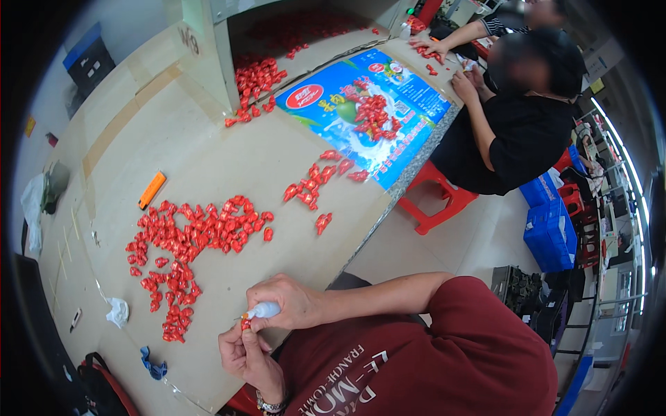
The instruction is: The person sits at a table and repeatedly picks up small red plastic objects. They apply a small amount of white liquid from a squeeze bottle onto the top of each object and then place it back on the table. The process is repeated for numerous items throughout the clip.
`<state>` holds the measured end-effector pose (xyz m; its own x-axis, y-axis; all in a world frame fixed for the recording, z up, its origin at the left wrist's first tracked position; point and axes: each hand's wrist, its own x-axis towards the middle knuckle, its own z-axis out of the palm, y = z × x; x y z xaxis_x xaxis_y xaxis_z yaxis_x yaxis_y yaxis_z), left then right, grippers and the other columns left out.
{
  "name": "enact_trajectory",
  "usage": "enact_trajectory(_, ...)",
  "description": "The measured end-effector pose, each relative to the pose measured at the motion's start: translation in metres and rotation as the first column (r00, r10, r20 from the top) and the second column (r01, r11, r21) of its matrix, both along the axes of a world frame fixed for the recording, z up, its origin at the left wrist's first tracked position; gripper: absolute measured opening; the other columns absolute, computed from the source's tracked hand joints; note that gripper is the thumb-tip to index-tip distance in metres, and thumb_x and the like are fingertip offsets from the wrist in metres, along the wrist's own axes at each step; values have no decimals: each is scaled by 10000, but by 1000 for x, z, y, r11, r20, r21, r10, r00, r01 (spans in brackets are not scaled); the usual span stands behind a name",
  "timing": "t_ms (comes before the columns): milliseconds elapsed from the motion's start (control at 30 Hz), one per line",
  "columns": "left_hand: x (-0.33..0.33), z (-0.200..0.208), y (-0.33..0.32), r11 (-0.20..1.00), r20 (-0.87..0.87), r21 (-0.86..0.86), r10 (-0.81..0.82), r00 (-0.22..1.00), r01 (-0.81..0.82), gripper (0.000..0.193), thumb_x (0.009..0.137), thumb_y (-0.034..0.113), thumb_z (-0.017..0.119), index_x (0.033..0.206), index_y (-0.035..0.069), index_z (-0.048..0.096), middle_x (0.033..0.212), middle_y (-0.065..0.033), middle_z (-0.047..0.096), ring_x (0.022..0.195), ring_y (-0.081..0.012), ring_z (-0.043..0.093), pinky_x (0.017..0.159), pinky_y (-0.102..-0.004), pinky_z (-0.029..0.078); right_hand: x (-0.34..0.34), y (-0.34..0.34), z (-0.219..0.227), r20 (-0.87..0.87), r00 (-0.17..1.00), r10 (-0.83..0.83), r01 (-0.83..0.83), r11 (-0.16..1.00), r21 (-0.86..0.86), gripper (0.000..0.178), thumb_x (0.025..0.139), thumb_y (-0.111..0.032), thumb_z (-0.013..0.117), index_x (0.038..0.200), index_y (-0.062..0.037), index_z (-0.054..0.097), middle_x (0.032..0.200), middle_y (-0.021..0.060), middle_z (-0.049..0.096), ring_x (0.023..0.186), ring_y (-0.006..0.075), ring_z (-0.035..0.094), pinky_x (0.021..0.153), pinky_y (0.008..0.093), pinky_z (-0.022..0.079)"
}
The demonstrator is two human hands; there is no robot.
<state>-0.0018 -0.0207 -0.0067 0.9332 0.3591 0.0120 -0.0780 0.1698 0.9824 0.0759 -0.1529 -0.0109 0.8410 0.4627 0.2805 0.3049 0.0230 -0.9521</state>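
Near the table's front edge, my left hand [251,359], a bracelet at its wrist, pinches a small glossy red piece [245,324] between its fingertips. A small white squeeze bottle [266,310] with a thin tip is gripped in my right hand [290,299]. The tip meets or nearly meets the red piece; exact contact is too small to make out. Just beyond my hands lies a loose heap of similar red pieces [198,229]. A smaller cluster of red pieces [312,182] is spread farther right.
A blue printed sheet [326,125] bears more red pieces; others fill an open compartment [333,47] behind. An orange, dark-ended tool [152,189], crumpled white tissue [118,312] and blue object [153,364] lie left. Two people work at right, near a red stool [444,201] and blue crates [549,236].
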Motion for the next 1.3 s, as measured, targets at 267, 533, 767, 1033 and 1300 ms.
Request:
enact_trajectory(267,0,0,0,999,-1,38,26,1000,-26,106,914,73,560,933,-31,558,740,-53,571,506,-34,384,462,-173,301,1,1,1,26,1000,10,-9,1000,-20,303,769,-272,730,754,-28,551,663,83,571,579,251,561,527,335,418)
enact_trajectory(533,-1,-1,-1,1000,8,12,-7,1000,7,93,909,62,558,926,-27,539,810,-102,609,509,-43,408,462,-177,323,0,-1,-3,0,1000,9,-9,1000,1,305,762,-270,738,761,-28,551,675,90,580,597,256,573,541,334,430)
enact_trajectory(767,1,2,-4,999,8,30,28,1000,-28,82,899,28,555,952,-33,553,812,-96,613,506,-38,422,452,-177,332,3,-1,0,-22,999,33,-34,999,-31,246,773,-215,731,776,-27,572,705,88,592,626,239,586,568,317,443)
enact_trajectory(1033,-2,3,4,1000,-47,8,9,999,-9,72,898,8,557,953,-36,569,809,-69,619,523,-27,444,455,-170,341,-1,1,4,-144,987,72,-68,997,35,121,752,9,717,830,2,625,771,68,625,701,124,586,615,243,460)
enact_trajectory(1300,1,-1,2,1000,23,25,8,1000,-8,48,892,2,573,922,-36,578,708,-27,598,511,-16,466,439,-173,368,-1,1,4,-136,990,37,-40,999,-24,214,755,-156,757,817,-9,614,713,44,600,628,113,552,579,252,437)
